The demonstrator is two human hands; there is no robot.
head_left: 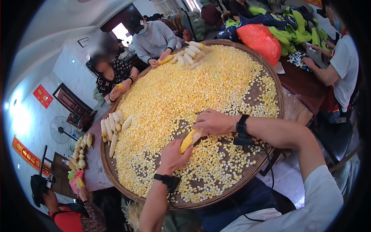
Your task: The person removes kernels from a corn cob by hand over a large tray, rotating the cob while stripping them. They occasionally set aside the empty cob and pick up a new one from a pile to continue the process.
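Note:
A partly stripped corn cob (188, 142) lies between my two hands, above the near part of a big round tray (105, 159). Yellow kernels still cover its lower left end, while the end by my right hand is bare and pale. My left hand (172, 155) grips the yellow end, thumb along its side. Bent over the bare end, my right hand (213, 122) has its fingers closed against the cob. Loose corn kernels (166, 91) spread thickly over the tray, thinner near me, where the brown bottom shows through.
Bare cobs lie in a pile (112, 125) at the tray's left rim and another (189, 54) at the far rim. Two people across the tray hold cobs. Unshelled cobs (80, 150) rest on the table at left. A red bag (259, 41) and green shoes (299, 29) stand at back right.

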